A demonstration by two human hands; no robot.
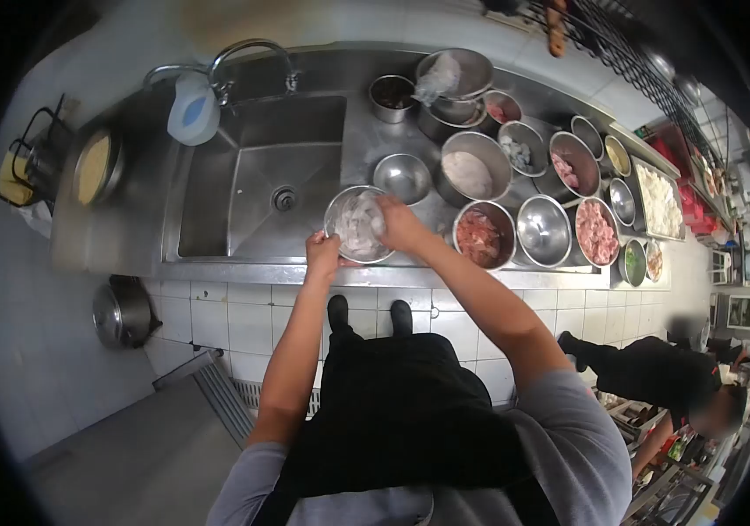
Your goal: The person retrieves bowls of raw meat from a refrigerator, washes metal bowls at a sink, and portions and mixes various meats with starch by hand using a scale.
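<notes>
A steel bowl of wet, whitish pieces is at the counter's front edge, by the sink's right side. My left hand is closed on its lower left rim. At the bowl's right side, my right hand reaches over the rim with curled fingers against the pale pieces; what those fingers hold, if anything, is hidden. Just behind the bowl stands another steel bowl with nothing visible in it. A steel pot of pale food and a bowl of reddish meat stand to the right.
The sink lies to the left, under a curved faucet and a hanging plastic jug. Several more containers line the right counter, with a tray of white food beyond. A co-worker bends at the lower right.
</notes>
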